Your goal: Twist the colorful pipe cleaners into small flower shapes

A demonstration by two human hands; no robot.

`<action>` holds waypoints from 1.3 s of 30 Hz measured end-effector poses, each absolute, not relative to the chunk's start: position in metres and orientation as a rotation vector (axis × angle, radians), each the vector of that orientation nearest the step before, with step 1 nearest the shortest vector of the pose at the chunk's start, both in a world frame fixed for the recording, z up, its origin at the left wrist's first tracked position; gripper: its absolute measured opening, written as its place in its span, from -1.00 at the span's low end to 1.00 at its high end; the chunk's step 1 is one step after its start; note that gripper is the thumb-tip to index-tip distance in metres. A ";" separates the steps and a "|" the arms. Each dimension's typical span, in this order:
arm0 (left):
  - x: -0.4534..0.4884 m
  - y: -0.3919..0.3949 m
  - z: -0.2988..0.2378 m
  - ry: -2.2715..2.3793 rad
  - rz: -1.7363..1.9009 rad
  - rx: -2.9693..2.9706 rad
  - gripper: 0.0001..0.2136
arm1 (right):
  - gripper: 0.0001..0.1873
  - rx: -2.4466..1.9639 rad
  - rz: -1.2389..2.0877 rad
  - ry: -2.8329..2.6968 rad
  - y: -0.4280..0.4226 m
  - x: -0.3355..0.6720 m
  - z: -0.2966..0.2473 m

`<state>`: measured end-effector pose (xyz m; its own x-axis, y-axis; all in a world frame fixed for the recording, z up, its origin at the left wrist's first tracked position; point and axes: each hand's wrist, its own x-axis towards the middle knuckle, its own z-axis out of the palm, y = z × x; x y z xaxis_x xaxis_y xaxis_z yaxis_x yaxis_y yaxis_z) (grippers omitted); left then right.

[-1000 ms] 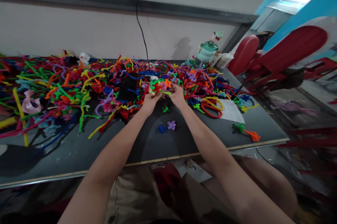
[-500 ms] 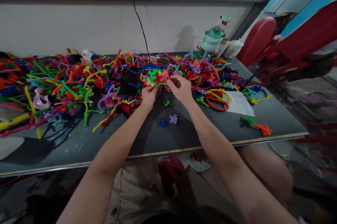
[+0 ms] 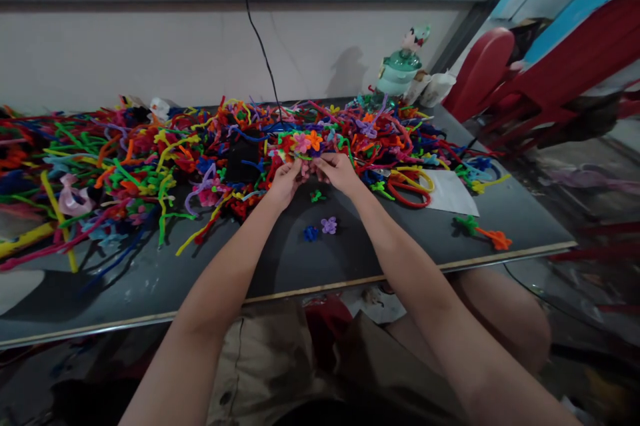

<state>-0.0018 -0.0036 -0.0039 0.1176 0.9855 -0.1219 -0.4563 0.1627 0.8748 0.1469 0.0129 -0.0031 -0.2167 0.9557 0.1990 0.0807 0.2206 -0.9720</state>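
Observation:
Between my hands is a bunch of pipe-cleaner flowers (image 3: 302, 142), with pink and orange blooms facing up. My left hand (image 3: 286, 184) is closed on its lower left side, thumb and fingers pinched together. On the right, my right hand (image 3: 338, 171) pinches the same bunch from below, its fingertips close to the left ones. What lies exactly between the fingertips is too small to make out. Below the hands on the dark table (image 3: 300, 263) lie a small green flower (image 3: 317, 196), a blue flower (image 3: 311, 233) and a purple flower (image 3: 329, 225).
A tangled heap of coloured pipe cleaners (image 3: 165, 146) runs along the wall. Scissors (image 3: 411, 197) with red and yellow handles lie right, by a white sheet (image 3: 453, 193). A green and orange pipe-cleaner piece (image 3: 493, 237) sits near the edge. A green-lidded container (image 3: 400, 69) stands behind.
The bunch has been turned, so pink and orange flowers now face up where green showed before. My right hand has come lower and nearer to my left. The view has shifted slightly.

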 end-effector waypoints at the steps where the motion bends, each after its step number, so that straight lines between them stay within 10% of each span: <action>1: -0.002 -0.004 -0.003 0.816 1.209 0.769 -0.64 | -0.56 -1.018 1.152 -1.511 0.014 0.147 -0.004; 22: -0.011 -0.016 0.006 0.557 0.806 0.628 -0.67 | -0.40 -0.946 1.630 -1.023 -0.003 0.127 0.000; 39: 0.004 -0.015 -0.007 1.108 1.298 1.135 -0.68 | -0.55 -0.950 1.389 -1.009 0.002 0.123 -0.009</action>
